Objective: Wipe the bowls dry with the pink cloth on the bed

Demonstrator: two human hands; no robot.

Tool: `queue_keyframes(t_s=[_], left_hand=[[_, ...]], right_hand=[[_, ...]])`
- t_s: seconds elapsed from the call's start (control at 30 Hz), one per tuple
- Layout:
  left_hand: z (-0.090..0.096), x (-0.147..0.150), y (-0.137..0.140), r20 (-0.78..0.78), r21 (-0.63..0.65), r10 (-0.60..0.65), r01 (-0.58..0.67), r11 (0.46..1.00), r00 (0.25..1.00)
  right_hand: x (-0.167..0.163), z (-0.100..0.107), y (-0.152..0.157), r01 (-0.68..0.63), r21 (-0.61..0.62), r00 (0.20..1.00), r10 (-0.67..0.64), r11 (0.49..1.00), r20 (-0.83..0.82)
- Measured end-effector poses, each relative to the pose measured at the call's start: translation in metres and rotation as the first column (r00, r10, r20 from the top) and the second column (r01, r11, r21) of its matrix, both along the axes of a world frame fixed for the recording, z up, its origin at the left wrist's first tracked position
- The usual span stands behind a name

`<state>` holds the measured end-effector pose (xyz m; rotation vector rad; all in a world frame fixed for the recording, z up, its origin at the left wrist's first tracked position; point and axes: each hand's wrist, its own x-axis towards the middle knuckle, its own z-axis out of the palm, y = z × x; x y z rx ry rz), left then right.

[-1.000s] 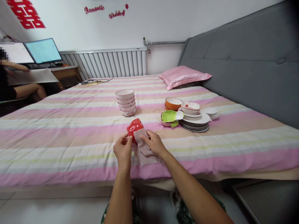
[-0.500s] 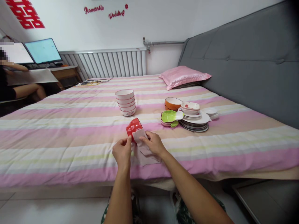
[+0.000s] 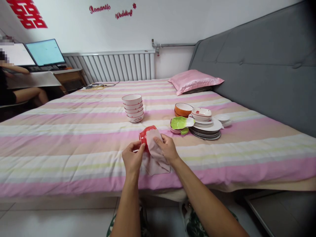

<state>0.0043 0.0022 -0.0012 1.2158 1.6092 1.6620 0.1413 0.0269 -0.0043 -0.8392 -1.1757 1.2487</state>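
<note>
Bedroom in a home, identified by one wide bed (image 3: 61,141) under a pink, white and beige striped cover, one padded grey headboard (image 3: 259,69) at right, and one shiny pink pillow (image 3: 195,80) near it. Fittings and décor: ribbed radiator (image 3: 111,67) along the far wall, pale tiled floor (image 3: 56,222), red cut-out character (image 3: 28,13), red wall lettering (image 3: 124,13) reading "Romantic" and "Wedding." Far left: desk (image 3: 69,77) bearing two lit monitors (image 3: 45,52), a person (image 3: 31,95) seated there.
</note>
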Motion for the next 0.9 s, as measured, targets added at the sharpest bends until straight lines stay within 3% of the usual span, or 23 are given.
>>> queue_keyframes(t_s=[0.37,0.9], left_hand=[[-0.0048,-0.0030,0.0034,0.026,-0.029,0.021,-0.020,0.999,0.999],[-0.0087,-0.0053,0.0066,0.022,-0.030,0.064,-0.063,0.998,0.998]], right_hand=[[-0.0027,-0.0021,-0.0001,-0.013,-0.009,0.997,0.014,1.000,0.076],[0.0055,-0.0028,0.0003,-0.098,0.029,0.930,0.081,0.995,0.359]])
